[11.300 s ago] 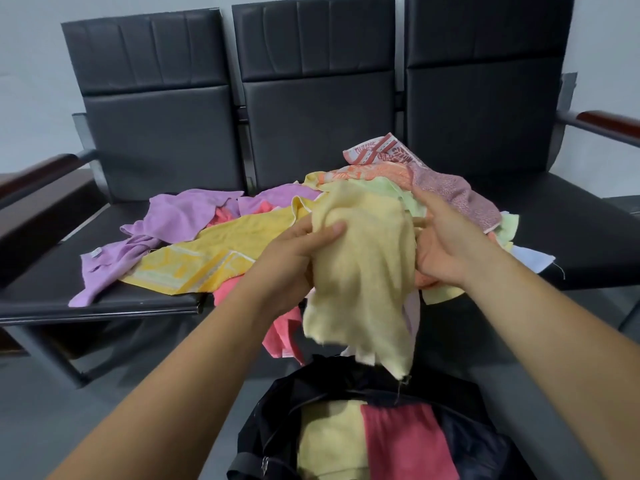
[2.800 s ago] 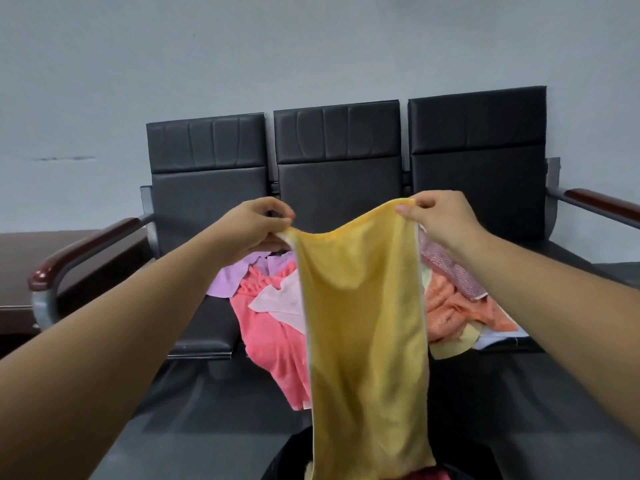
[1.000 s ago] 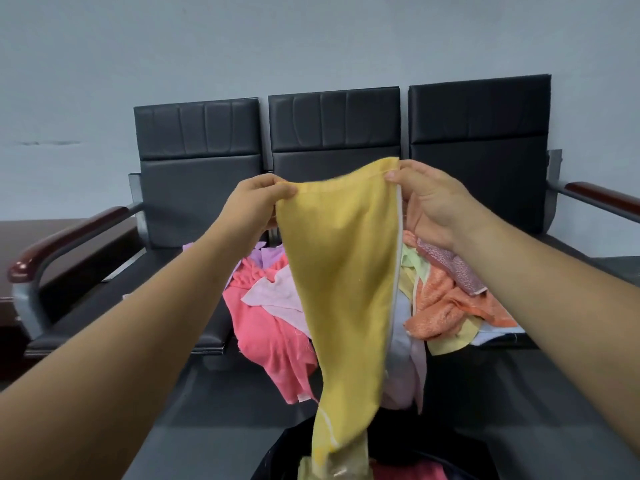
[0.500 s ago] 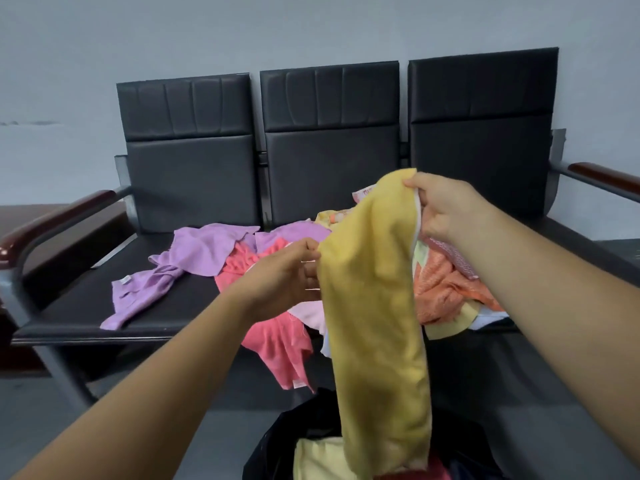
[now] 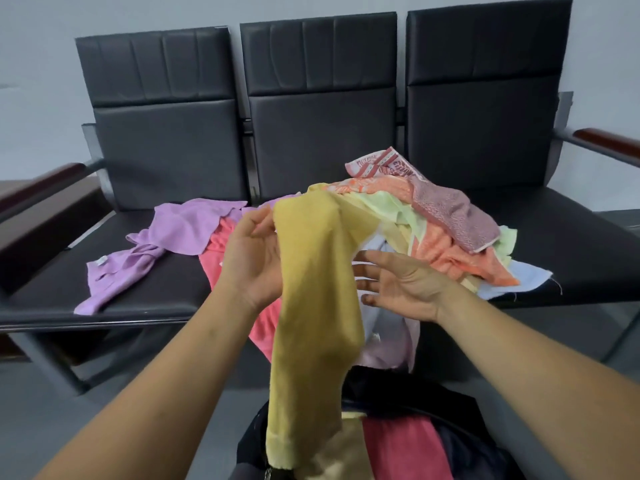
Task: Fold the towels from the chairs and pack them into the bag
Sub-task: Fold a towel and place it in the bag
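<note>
Since half a second before, the right hand [image 5: 398, 285] had let go of the top of the yellow towel [image 5: 315, 306] and dropped beside it. The left hand [image 5: 252, 265] had risen to the towel's upper edge.

Nearest the camera, the black bag [image 5: 460, 410] stood open, with a pale yellow towel [image 5: 349, 455] and a red towel [image 5: 405, 448] folded side by side inside. The yellow towel's lower end hung over the bag's mouth.

Higher up, the left hand held the yellow towel near its top, fingers curled at the edge. It looked like a pinch, though the cloth hid the thumb. The right hand was spread, its fingertips at the towel's right side, gripping nothing.

Beyond the hands, loose towels lay heaped on the black chairs [image 5: 322, 133]. A purple towel [image 5: 180, 230] and a pink towel [image 5: 221, 247] lay at left. An orange towel [image 5: 446, 251] lay at right, under a mauve patterned towel [image 5: 450, 213].
</note>
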`<action>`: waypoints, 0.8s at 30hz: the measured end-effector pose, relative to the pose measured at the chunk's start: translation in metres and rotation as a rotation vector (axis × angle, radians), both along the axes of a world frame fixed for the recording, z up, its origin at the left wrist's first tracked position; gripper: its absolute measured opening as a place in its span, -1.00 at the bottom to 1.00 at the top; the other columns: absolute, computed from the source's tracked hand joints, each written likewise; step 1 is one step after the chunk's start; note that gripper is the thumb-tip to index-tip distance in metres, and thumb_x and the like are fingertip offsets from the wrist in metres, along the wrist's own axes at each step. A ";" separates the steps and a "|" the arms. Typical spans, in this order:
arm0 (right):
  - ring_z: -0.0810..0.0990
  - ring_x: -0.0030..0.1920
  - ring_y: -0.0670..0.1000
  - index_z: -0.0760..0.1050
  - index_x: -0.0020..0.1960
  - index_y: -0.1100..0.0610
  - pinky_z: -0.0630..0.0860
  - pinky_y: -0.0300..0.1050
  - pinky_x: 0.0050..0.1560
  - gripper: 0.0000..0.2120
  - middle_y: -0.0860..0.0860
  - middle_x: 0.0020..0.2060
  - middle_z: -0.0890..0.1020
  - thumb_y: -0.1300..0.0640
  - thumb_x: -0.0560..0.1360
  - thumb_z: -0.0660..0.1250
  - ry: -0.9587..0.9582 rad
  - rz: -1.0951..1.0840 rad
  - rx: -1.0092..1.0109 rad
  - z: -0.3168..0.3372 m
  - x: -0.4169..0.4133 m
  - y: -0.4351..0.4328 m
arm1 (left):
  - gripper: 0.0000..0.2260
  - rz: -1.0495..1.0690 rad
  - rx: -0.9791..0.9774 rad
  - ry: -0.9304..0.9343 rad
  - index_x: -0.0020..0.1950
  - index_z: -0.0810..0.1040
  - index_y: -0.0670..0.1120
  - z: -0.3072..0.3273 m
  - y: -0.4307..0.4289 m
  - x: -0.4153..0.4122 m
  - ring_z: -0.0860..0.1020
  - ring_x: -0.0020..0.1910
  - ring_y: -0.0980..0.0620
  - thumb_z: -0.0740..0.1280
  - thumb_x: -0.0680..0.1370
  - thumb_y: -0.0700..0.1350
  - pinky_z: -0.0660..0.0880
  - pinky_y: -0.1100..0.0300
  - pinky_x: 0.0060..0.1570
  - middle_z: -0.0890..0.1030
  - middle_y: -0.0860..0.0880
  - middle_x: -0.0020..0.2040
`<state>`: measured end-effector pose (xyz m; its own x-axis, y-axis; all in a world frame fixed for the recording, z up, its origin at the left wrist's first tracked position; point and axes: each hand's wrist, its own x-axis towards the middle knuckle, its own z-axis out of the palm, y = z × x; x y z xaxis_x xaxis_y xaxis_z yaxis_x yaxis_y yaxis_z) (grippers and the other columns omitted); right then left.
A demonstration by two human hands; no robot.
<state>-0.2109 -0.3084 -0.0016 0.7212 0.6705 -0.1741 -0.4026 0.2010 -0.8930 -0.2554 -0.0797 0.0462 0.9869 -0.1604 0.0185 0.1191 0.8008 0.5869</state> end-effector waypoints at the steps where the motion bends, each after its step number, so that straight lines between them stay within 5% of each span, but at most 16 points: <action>1: 0.52 -0.13 0.00 0.62 0.09 0.10 0.46 -0.13 -0.13 -0.46 0.06 -0.06 0.62 -0.06 0.21 0.71 0.003 -0.004 -0.010 -0.001 -0.001 0.004 | -0.76 -0.012 -0.005 0.005 0.02 0.65 -0.12 -0.003 0.005 0.001 0.60 -0.03 0.00 0.28 0.55 -0.01 0.48 0.12 0.16 0.63 -0.02 -0.05; 4: 0.47 -0.23 -0.04 0.61 0.09 0.11 0.41 -0.17 -0.20 -0.67 0.02 -0.18 0.58 0.13 0.37 0.59 -0.028 0.009 -0.018 -0.005 -0.003 0.014 | -0.71 -0.049 0.132 -0.034 0.19 0.64 -0.14 -0.010 0.012 0.000 0.61 0.12 -0.08 0.31 0.54 -0.07 0.51 0.05 0.26 0.65 -0.11 0.11; 8: 0.63 -0.01 0.07 0.64 0.00 0.08 0.46 0.08 0.21 -0.82 0.07 -0.03 0.69 0.21 0.41 0.52 -0.085 -0.084 -0.080 -0.012 -0.006 0.024 | -0.48 -0.095 0.330 -0.094 0.50 0.35 -0.26 -0.018 0.018 0.002 0.52 0.28 -0.22 0.28 0.52 -0.38 0.57 -0.06 0.23 0.49 -0.24 0.30; 13: 0.64 -0.13 0.09 0.58 -0.14 0.06 0.52 0.05 0.01 -0.87 0.10 -0.13 0.69 0.24 0.43 0.49 -0.077 -0.175 0.041 0.001 -0.004 0.027 | -0.72 0.088 0.486 -0.094 0.23 0.53 -0.03 -0.025 0.030 0.007 0.66 0.05 -0.03 0.34 0.54 -0.25 0.64 0.11 -0.01 0.66 -0.06 0.10; 15: 0.66 -0.19 0.09 0.56 -0.16 0.07 0.58 0.05 -0.09 -0.90 0.11 -0.18 0.69 0.23 0.42 0.44 -0.072 -0.209 0.104 0.010 -0.003 0.028 | -0.71 0.046 0.660 -0.093 0.29 0.53 0.03 -0.033 0.037 0.003 0.66 0.13 0.01 0.40 0.57 -0.11 0.62 0.15 0.03 0.68 -0.02 0.17; 18: 0.65 -0.16 0.09 0.52 0.06 0.10 0.54 0.03 -0.10 -0.80 0.10 -0.15 0.68 0.17 0.45 0.44 -0.066 -0.267 0.166 0.019 0.001 0.031 | -0.53 -0.232 1.067 -0.056 0.38 0.51 0.02 -0.049 0.037 -0.009 0.62 0.25 0.06 0.49 0.49 0.00 0.56 0.13 0.21 0.66 0.03 0.26; 21: 0.68 -0.12 0.03 0.48 0.19 0.12 0.66 -0.02 -0.07 -0.70 0.06 -0.12 0.68 0.13 0.49 0.42 -0.019 -0.387 0.166 0.027 0.007 0.030 | -0.72 -0.301 1.294 -0.054 0.20 0.62 -0.01 -0.049 0.022 -0.016 0.67 0.01 0.25 0.52 0.51 -0.12 0.57 0.38 -0.01 0.73 0.16 0.03; 24: 0.72 -0.10 0.03 0.52 0.27 0.17 0.68 -0.03 -0.06 -0.68 0.08 -0.06 0.70 0.14 0.55 0.42 0.007 -0.502 0.132 0.031 0.012 0.020 | -0.79 -0.157 1.162 -0.019 0.16 0.67 -0.18 -0.045 0.018 -0.012 0.68 0.14 -0.02 0.44 0.56 -0.15 0.57 0.05 0.26 0.73 -0.07 0.10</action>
